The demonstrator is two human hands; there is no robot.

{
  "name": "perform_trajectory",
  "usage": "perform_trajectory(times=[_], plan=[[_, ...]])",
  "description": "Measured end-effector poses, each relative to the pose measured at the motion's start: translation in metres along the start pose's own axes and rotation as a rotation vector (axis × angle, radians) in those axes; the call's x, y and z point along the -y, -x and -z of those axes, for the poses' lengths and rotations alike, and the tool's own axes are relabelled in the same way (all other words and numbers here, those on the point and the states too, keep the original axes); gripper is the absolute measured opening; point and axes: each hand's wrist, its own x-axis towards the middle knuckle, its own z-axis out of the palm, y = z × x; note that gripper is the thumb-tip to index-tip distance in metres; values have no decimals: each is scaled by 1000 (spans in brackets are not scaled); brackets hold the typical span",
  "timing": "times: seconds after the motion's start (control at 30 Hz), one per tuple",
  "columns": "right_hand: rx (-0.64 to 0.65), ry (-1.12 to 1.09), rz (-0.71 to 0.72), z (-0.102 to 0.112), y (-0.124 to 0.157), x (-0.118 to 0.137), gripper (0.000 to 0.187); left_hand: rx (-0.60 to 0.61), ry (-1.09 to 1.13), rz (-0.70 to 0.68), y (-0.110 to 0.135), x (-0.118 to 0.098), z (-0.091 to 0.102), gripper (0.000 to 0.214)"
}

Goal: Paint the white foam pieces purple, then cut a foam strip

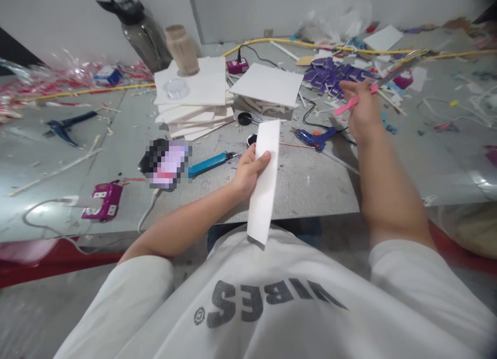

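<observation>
My left hand [250, 170] is closed around a long white strip [266, 180] that looks like foam board, thumb on its face. The strip stands tilted in front of my shirt, over the table's near edge. To the right, my raised right hand [364, 110] grips a pink-handled knife [345, 106]. Its long blade points away to the upper right and is slightly blurred. Beneath and left of that hand lies a blue glue gun [316, 138]. A blue box cutter [209, 164] rests just left of my left hand. Partly hidden behind the strip is a small dark round container [251, 140].
Stacked white boards [198, 113] carry a beige jar [181, 51]; another white board pile [267, 84] sits beside them. Purple pieces [330, 76] are heaped at the back right. A phone [169, 164], magenta box [103, 201], dark bottle [142, 38] and yellow cord [116, 88] occupy the left.
</observation>
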Motion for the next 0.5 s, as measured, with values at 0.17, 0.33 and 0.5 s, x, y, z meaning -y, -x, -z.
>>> perform_trajectory(times=[0.17, 0.33, 0.5], plan=[[312, -120, -42, 0, 6, 11, 88, -5, 0, 5, 1, -1, 0, 67], [494, -138, 31, -34, 44, 34, 67, 18, -2, 16, 1, 1, 2, 62], [630, -112, -94, -75, 111, 60, 63, -10, -13, -54, -3, 5, 3, 63]])
